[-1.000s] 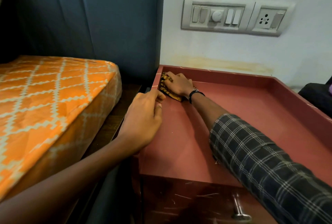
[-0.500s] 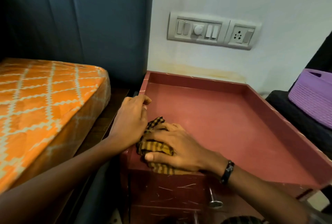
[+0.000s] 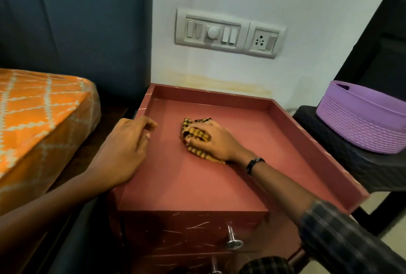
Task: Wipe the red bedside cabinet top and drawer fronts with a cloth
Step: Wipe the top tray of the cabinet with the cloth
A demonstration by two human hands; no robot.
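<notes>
The red bedside cabinet (image 3: 252,120) has a tray-like top with raised rims on three sides. My right hand (image 3: 216,139) presses flat on a yellow and black checked cloth (image 3: 195,134) near the middle of the top. My left hand (image 3: 125,148) rests over the cabinet's left rim, fingers loosely curled and holding nothing. Below the front edge, the scratched upper drawer front (image 3: 186,232) carries a metal knob (image 3: 234,242). A second knob (image 3: 214,268) shows on the drawer beneath.
An orange patterned mattress (image 3: 39,115) lies to the left against a dark blue headboard (image 3: 77,21). A purple basket (image 3: 364,120) stands on a black stool (image 3: 342,164) at the right. A switch and socket panel (image 3: 228,33) is on the wall behind.
My right hand slid the cloth from the back left corner down to the front left edge, then up to the middle of the top. The left hand stayed on the left rim.
</notes>
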